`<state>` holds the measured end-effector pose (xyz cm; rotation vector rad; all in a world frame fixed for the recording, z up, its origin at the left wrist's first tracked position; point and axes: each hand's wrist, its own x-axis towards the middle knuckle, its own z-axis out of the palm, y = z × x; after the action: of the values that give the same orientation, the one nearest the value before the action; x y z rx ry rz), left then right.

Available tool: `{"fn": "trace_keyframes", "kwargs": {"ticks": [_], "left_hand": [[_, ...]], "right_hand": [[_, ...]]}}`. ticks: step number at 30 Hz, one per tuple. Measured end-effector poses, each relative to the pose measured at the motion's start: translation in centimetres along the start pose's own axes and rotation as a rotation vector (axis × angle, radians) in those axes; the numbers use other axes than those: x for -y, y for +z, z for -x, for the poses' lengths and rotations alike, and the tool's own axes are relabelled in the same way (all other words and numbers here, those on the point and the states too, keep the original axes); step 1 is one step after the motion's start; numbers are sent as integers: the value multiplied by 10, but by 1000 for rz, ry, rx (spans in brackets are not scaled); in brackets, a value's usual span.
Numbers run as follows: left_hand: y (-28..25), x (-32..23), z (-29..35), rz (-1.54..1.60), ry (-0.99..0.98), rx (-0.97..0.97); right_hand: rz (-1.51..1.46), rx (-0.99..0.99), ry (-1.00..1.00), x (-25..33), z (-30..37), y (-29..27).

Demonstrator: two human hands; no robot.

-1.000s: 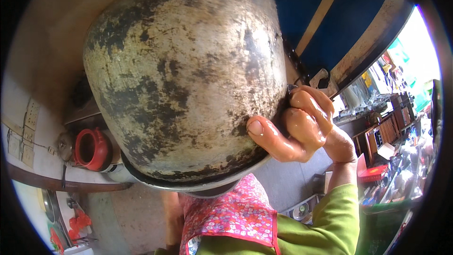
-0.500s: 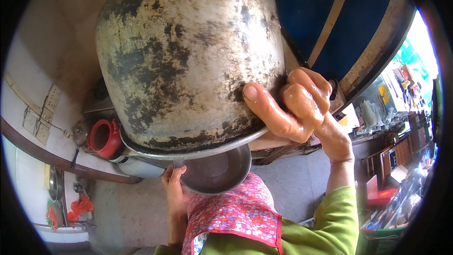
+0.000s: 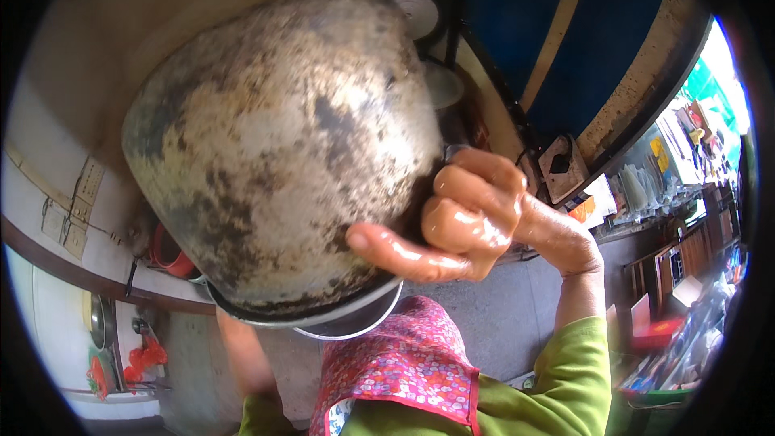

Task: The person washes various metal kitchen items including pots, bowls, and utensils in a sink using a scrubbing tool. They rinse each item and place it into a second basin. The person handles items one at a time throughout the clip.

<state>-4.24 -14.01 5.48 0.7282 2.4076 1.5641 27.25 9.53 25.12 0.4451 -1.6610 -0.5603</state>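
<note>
A large, soot-stained metal pot (image 3: 274, 153) is tipped over with its mouth facing down toward me and its blackened base up. My right hand (image 3: 464, 222) is closed at its right side by the rim, wet and shiny, thumb along the wall; the handle is mostly covered by the fingers. My left hand (image 3: 234, 331) goes behind the pot's rim, so only wrist and forearm show and its fingers are hidden. Below the rim, part of a round pan (image 3: 355, 324) with a bright edge shows; the pot covers the rest.
Behind the pot stand a stove part with a white disc (image 3: 416, 14) and a pale round dish (image 3: 442, 85). A red pot (image 3: 165, 252) is at the left by wall sockets (image 3: 66, 222). A dark blue striped panel (image 3: 557, 40) rises at right, with cluttered shelves (image 3: 662, 161) beyond.
The pot has moved left and lower and tilted, my right hand moving left with it. My left hand, earlier gripping the pan's handle, has gone left behind the pot. The pan is more covered.
</note>
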Motion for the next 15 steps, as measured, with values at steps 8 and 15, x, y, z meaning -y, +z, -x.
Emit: {"fn": "trace_keyframes", "kwargs": {"ticks": [8, 15], "left_hand": [[-9, 20, 3, 18, -123, -33], [-9, 22, 4, 33, -141, -37]], "right_hand": [[-164, 25, -27, 14, 13, 5], [-237, 12, 49, 18, 12, 6]]}}
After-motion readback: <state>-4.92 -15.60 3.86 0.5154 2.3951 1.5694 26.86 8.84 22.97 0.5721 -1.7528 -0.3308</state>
